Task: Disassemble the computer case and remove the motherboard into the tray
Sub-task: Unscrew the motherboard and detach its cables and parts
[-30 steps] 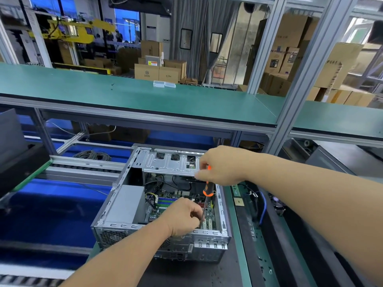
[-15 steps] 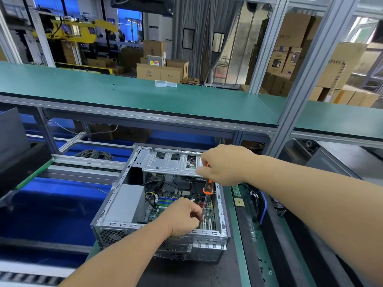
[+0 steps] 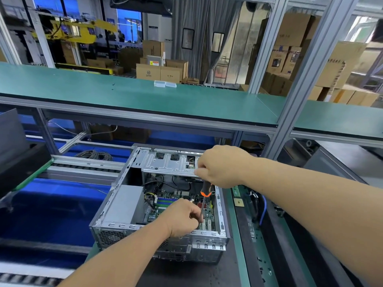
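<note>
- The green shelf [image 3: 145,100] runs across the whole upper half of the frame, with two small clear boxes [image 3: 165,84] on it; cardboard cartons are stacked behind.
- The computer case [image 3: 157,230] lies on its side at lower centre, open side up, so everything inside can be reached from above.
- The grey power supply [image 3: 124,204] fills the case's left part; the drive cage [image 3: 165,164] spans its far end.
- The motherboard [image 3: 167,201] is bolted flat to the case floor, right of the power supply, with cables trailing over it. No tray is one I can pick out with certainty.
- The right hand [image 3: 221,166] is wrapped around the top of the screwdriver [image 3: 205,193], holding it nearly upright over the board, presumably to turn out a mounting screw.
- The left hand [image 3: 182,218] is curled at the lower shaft, fingers pinching it, likely to steady the tip; the tip itself is hidden.
</note>
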